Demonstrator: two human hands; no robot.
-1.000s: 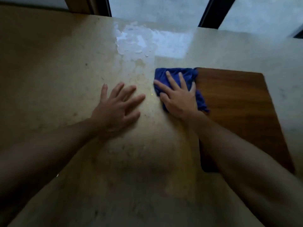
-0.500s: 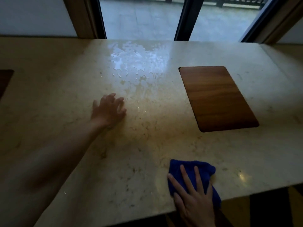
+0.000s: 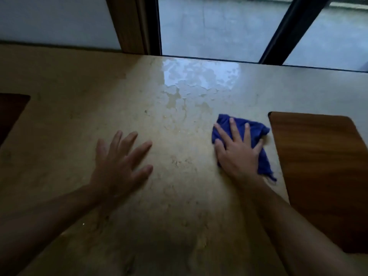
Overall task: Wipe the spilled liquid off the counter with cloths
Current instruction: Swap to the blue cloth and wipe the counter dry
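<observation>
Hands number two, cloths one, spills one, wooden inlays two. One blue cloth (image 3: 256,134) lies on the beige bench (image 3: 69,120), at about 3 o'clock from the frame's centre, just beside the brown inlay (image 3: 322,166) at the right edge. The second inlay (image 3: 10,112) shows only as a dark corner at 9 o'clock. The right hand (image 3: 237,152) lies flat on the cloth, palm down, fingers spread and pointing toward 12 o'clock; its grip is open and pressing, not pinching. The left hand (image 3: 119,166) is bare, palm down, fingers fanned toward 1 o'clock; it is blurred, so whether it touches the bench or hovers just above is hard to tell. The spill (image 3: 199,80) glistens at 12 o'clock near the bench's far edge by the window (image 3: 219,26), apart from the cloth, with patchy wet marks trailing toward the hands.
</observation>
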